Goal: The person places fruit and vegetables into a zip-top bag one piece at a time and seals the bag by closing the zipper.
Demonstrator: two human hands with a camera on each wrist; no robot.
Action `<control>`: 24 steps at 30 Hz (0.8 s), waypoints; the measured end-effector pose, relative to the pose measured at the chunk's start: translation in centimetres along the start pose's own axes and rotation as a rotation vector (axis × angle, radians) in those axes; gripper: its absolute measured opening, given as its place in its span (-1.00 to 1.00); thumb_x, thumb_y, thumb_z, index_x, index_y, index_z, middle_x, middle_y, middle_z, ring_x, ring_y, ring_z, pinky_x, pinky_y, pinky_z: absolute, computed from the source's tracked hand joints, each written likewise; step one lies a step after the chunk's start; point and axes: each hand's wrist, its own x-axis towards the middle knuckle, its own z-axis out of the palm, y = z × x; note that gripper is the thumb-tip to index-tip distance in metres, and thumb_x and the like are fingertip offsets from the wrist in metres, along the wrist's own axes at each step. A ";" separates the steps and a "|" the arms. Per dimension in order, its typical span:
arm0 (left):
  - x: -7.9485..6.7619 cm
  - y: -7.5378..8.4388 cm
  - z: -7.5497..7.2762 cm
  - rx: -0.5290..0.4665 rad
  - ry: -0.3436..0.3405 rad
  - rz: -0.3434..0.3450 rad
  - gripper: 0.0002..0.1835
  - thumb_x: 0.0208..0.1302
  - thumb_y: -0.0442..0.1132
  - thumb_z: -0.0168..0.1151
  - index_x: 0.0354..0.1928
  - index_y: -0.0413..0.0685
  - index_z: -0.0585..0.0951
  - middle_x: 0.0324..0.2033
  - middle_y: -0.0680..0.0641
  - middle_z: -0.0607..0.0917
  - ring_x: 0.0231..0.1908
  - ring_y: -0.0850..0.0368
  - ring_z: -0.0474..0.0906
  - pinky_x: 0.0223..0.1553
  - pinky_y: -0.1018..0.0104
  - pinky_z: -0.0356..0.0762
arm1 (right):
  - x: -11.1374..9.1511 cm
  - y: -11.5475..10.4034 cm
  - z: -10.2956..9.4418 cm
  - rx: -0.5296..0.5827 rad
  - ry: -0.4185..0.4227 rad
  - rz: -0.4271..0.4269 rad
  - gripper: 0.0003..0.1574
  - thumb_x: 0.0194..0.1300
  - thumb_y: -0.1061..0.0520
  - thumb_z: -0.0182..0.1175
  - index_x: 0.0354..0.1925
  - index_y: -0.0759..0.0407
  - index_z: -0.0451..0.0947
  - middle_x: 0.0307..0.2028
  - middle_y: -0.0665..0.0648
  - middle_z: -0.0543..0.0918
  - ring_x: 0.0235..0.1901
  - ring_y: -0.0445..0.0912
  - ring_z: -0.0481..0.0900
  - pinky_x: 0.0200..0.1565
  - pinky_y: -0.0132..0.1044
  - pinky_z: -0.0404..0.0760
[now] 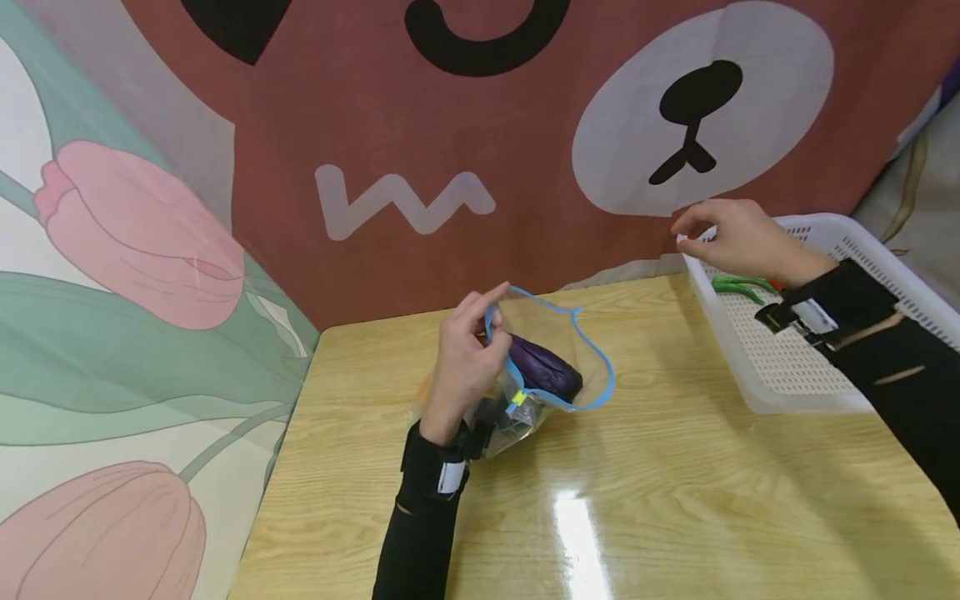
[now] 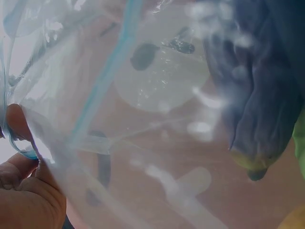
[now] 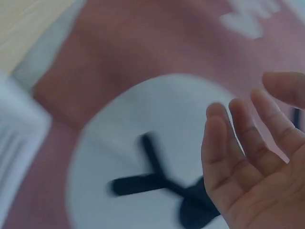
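My left hand (image 1: 467, 354) pinches the blue-edged rim of a clear zip bag (image 1: 604, 387), its mouth spread wide. A dark purple eggplant (image 1: 546, 371) lies inside, showing through the mouth. A yellow slider (image 1: 519, 398) sits on the blue zip strip. Through the plastic in the left wrist view, the eggplant (image 2: 257, 105) shows its stem end, with a green thing (image 2: 299, 138) and a yellow-orange one (image 2: 293, 222) at the right edge. Nothing is in my right hand (image 1: 750, 237), raised over the basket's far left corner, fingers loosely bent.
A white perforated plastic basket (image 1: 731, 350) stands on the right of the wooden table (image 1: 660, 492). Thin green vegetables (image 1: 738, 288) and something small and red (image 1: 777, 285) lie in it, partly behind my right wrist. A printed cloth (image 1: 390, 275) hangs along the table's back edge.
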 end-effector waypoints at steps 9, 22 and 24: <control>-0.2 0.4 0.2 -0.002 0.017 0.013 -0.51 0.02 -0.55 0.00 0.07 -0.29 0.57 -0.46 -0.04 0.41 -0.61 0.27 0.18 -0.60 0.49 0.16 | 0.6 9.4 1.8 -0.049 -0.314 0.242 -0.45 0.22 0.13 0.15 0.07 0.50 0.40 0.01 0.57 0.46 -0.06 0.34 0.44 -0.04 0.25 0.44; -0.7 0.7 0.5 0.001 -0.025 0.021 -0.53 0.05 -0.56 0.04 0.08 -0.31 0.56 -0.46 -0.07 0.42 -0.60 0.24 0.17 -0.57 0.48 0.16 | -1.8 16.9 6.6 -0.015 -0.487 0.377 0.17 -0.07 -0.12 0.42 0.18 0.67 0.15 0.08 0.69 0.24 0.04 0.52 0.26 -0.01 0.32 0.35; -0.8 0.6 0.5 0.000 -0.025 0.017 -0.52 0.05 -0.56 0.05 0.08 -0.30 0.56 -0.46 -0.08 0.42 -0.60 0.25 0.18 -0.58 0.49 0.17 | -1.9 17.7 7.2 0.005 -0.518 0.393 0.30 -0.13 -0.21 0.44 0.21 0.67 0.11 0.10 0.69 0.21 0.04 0.52 0.26 -0.02 0.31 0.37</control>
